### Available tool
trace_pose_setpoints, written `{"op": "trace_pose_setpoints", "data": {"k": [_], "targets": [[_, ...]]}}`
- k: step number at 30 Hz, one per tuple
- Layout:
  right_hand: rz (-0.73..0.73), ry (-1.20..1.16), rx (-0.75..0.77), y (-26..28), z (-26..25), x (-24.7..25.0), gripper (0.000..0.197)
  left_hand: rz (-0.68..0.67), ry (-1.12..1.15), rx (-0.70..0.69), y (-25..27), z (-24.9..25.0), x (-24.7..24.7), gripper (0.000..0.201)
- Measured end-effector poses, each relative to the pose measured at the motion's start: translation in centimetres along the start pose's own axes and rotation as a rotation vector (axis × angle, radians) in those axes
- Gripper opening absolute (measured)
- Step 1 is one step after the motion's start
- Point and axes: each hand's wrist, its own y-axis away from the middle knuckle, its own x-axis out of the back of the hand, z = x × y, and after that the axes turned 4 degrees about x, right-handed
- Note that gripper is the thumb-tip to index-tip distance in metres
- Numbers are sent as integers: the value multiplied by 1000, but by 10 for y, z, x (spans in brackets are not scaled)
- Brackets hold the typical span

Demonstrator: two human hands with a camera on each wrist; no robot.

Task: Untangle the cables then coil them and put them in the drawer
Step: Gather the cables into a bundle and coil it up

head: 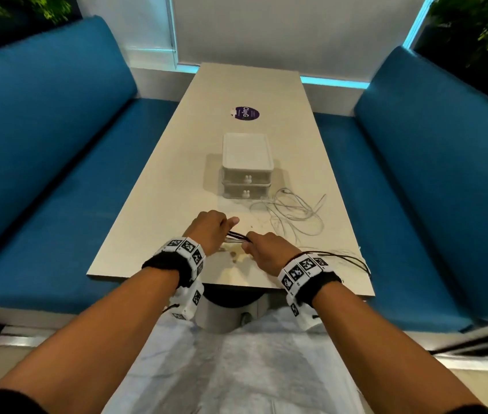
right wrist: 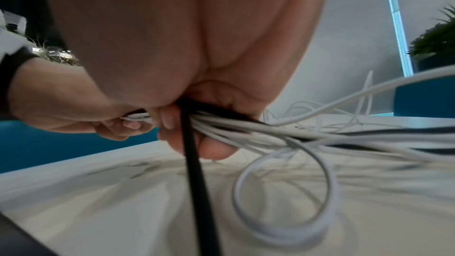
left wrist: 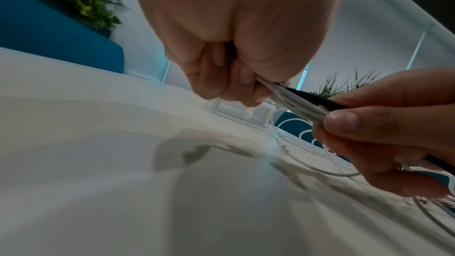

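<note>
A bundle of white and black cables (head: 238, 236) stretches between my two hands near the table's front edge. My left hand (head: 211, 231) grips one end of the cable bundle (left wrist: 290, 96). My right hand (head: 266, 248) grips the same bundle (right wrist: 221, 126) a little to the right, and a black cable (right wrist: 194, 172) hangs down from it. Loose white cable loops (head: 292, 215) lie on the table behind my right hand. Black strands (head: 347, 258) trail toward the table's right front corner. A small white two-drawer box (head: 247, 167) stands mid-table with both drawers closed.
The long pale table (head: 177, 186) runs away from me between two blue benches (head: 42, 144). A purple round sticker (head: 245, 113) lies beyond the drawer box. The table's right front edge (head: 368, 282) is close to the trailing cables.
</note>
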Motion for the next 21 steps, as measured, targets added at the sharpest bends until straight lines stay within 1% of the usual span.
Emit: {"op": "trace_pose_setpoints", "data": {"k": [3,6,8,10,13,15,17,19,20,21], "targets": [[4,-24,1,1,1,-1,34,14,26,1,10,-2,-5,59],[-17,-43,-2,0,-2,-3,34,28,-74,-26,15,-4,-5,63],[-33,-55,-7,-1,-4,-3,33,24,-204,-68,13,-2,3,63],[-34,-50,6,-2,-6,1,32,66,-288,-92,8,2,17,63],[-4,-60,24,-3,-8,6,30,167,-305,-68,-3,5,33,68],[56,-80,15,-3,-5,8,28,164,-218,-50,-6,4,32,72],[129,-120,-8,-1,0,9,28,136,4,-23,-6,-3,28,70],[169,-151,-45,1,7,11,30,127,224,29,-4,-11,24,65],[181,-166,-65,1,10,11,31,116,252,79,-1,-13,25,68],[195,-181,-82,2,12,12,32,92,209,137,3,-13,25,72]]}}
